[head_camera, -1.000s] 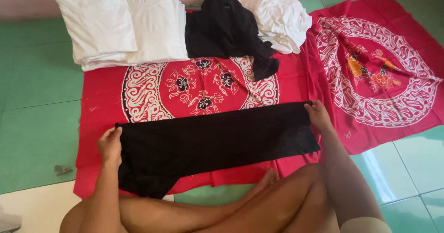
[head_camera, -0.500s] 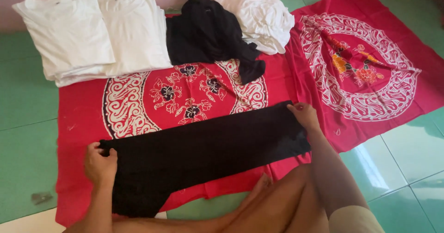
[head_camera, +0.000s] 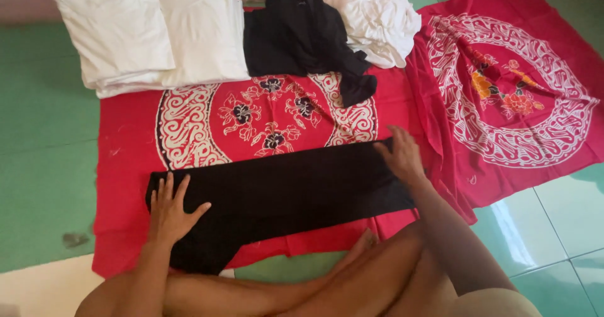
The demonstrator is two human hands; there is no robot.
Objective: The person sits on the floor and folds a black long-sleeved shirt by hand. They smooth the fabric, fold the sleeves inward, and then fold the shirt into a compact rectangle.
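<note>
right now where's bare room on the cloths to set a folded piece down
Free: the middle of the left red cloth, between the white stacks and the black garment; and most of the right red cloth. Crowded: the far edge, with white stacks, black heap and white heap. Left hand and right hand press the garment's ends.

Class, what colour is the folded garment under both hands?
Plain black garment, clearest in the head view.
</note>
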